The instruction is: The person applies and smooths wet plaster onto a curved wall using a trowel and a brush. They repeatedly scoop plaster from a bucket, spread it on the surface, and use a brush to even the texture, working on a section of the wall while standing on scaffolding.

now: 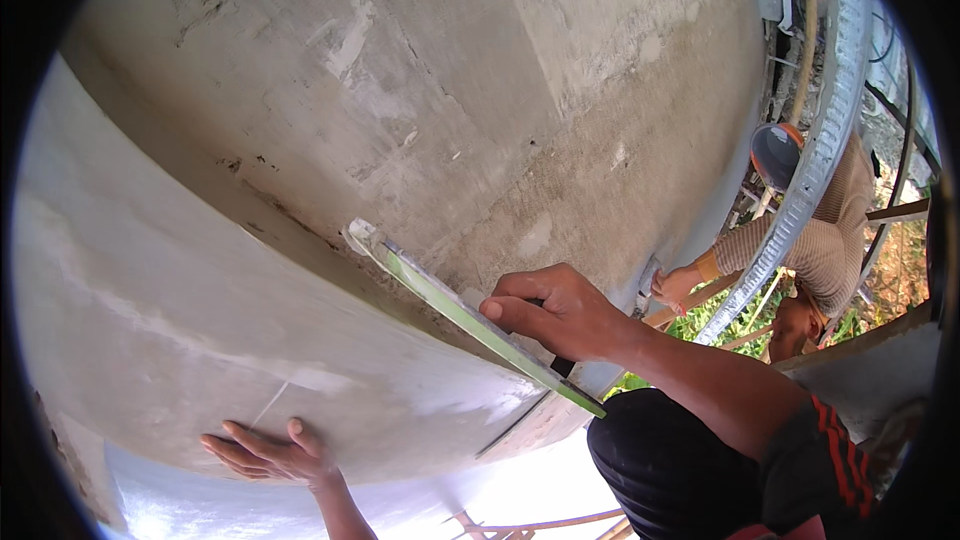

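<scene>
Your right fingers [535, 285] cover most of the black handle [563, 367]; its join to the long green tool [470, 318] can't be made out. Tool seen nearly edge-on, wall-side face hidden. Undersides of your left fingers [255, 438] hidden against the pale ledge [200, 340]; left forearm [342, 510] cut by the lower edge. Your dark sleeve [815, 455] also runs out of view. Co-worker [835, 230] partly behind the ribbed metal strip [815, 155]; whatever their hand [680, 285] holds, too small to tell. Round grey thing [775, 155], orange-edged: kind unclear. Below your ledge, glare washes out detail.
</scene>
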The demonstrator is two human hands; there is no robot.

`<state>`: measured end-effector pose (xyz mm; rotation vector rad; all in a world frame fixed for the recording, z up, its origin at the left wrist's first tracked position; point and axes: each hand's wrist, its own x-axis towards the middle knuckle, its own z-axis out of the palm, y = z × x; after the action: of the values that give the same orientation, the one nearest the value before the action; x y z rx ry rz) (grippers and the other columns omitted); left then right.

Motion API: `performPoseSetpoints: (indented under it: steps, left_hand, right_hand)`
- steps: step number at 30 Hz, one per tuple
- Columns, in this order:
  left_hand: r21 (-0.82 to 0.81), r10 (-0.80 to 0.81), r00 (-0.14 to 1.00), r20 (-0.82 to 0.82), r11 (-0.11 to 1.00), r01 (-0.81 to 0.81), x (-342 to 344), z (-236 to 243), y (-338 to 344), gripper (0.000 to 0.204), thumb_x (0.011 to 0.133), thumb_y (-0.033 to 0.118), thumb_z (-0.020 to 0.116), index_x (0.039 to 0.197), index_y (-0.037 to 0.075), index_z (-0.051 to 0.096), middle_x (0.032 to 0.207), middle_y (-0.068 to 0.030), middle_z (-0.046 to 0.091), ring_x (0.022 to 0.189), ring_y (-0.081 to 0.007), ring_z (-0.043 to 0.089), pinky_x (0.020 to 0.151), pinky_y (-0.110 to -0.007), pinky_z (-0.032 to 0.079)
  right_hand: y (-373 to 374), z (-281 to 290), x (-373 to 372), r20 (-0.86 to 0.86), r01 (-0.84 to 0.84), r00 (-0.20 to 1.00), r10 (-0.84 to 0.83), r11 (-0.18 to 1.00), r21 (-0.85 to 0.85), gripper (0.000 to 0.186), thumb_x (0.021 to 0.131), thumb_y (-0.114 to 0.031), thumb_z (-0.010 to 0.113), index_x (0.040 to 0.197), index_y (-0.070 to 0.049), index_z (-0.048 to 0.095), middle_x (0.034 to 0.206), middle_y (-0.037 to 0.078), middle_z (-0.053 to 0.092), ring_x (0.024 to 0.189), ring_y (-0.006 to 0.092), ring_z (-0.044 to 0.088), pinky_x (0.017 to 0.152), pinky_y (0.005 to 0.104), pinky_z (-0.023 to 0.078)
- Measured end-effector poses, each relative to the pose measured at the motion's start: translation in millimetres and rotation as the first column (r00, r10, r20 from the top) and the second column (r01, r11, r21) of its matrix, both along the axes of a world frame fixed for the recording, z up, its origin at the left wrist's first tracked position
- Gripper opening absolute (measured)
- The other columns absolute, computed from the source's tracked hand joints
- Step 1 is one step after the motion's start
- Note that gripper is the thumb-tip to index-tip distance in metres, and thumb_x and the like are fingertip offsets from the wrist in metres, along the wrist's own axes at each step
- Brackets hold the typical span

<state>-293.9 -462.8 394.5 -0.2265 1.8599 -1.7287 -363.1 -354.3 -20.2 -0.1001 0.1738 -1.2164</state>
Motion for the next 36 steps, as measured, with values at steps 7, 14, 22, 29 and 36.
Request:
performPoseSetpoints:
  steps: [7,14,22,29,36]
  left_hand:
    - [-0.006,0.004,1.0,0.017,1.0,-0.004,-0.6,0.3,0.3,0.084,0.113,0.071,0.025,0.17,0.011,0.037,0.177,-0.0235,0.029,0.162,-0.0404,0.033,0.126,-0.058,0.031]
    - [-0.003,0.028,1.0,-0.001,1.0,-0.028,-3.3,-2.2,4.2,0.085,0.113,0.071,0.025,0.171,0.011,0.035,0.177,-0.0243,0.028,0.162,-0.0422,0.032,0.126,-0.058,0.03]
    - [-0.014,0.025,1.0,-0.001,1.0,-0.025,-1.0,0.5,1.6,0.086,0.112,0.072,0.025,0.171,0.011,0.036,0.177,-0.0248,0.028,0.161,-0.0425,0.033,0.125,-0.059,0.031]
    - [0.003,0.021,1.0,0.001,1.0,-0.021,-1.4,-0.5,2.7,0.085,0.113,0.071,0.027,0.171,0.009,0.036,0.177,-0.0255,0.029,0.161,-0.0433,0.033,0.125,-0.059,0.031]
    - [-0.007,0.039,0.999,-0.005,0.999,-0.039,-5.9,-3.6,5.9,0.086,0.113,0.072,0.027,0.171,0.01,0.036,0.177,-0.0252,0.029,0.161,-0.0427,0.033,0.125,-0.058,0.03]
  right_hand:
    - [-36.1,7.9,-15.8,0.011,0.165,0.986,-0.164,0.986,-0.037,0.054,0.11,-0.054,0.065,0.098,-0.003,0.079,0.071,0.006,0.064,0.069,0.0119,0.059,0.062,0.0346,0.046]
    - [-62.2,16.9,-30.6,-0.029,0.232,0.971,-0.236,0.969,-0.088,0.049,0.11,-0.048,0.068,0.095,-0.003,0.078,0.071,0.006,0.065,0.07,0.0111,0.059,0.063,0.0346,0.047]
    - [-19.4,8.4,5.8,-0.162,0.257,0.947,-0.276,0.958,-0.126,0.055,0.11,-0.051,0.065,0.09,-0.001,0.077,0.069,0.016,0.067,0.06,0.0252,0.063,0.06,0.0404,0.049]
    - [-70.7,-2.0,-44.3,-0.151,0.236,0.957,-0.247,0.968,-0.085,0.055,0.11,-0.053,0.065,0.094,-0.002,0.078,0.072,0.011,0.069,0.067,0.0158,0.063,0.063,0.0377,0.05]
    - [-80.5,-11.3,-65.3,-0.255,0.143,0.944,-0.21,0.955,-0.259,0.07,0.108,-0.066,0.057,0.098,-0.001,0.081,0.074,0.017,0.071,0.066,0.0287,0.069,0.065,0.044,0.054]
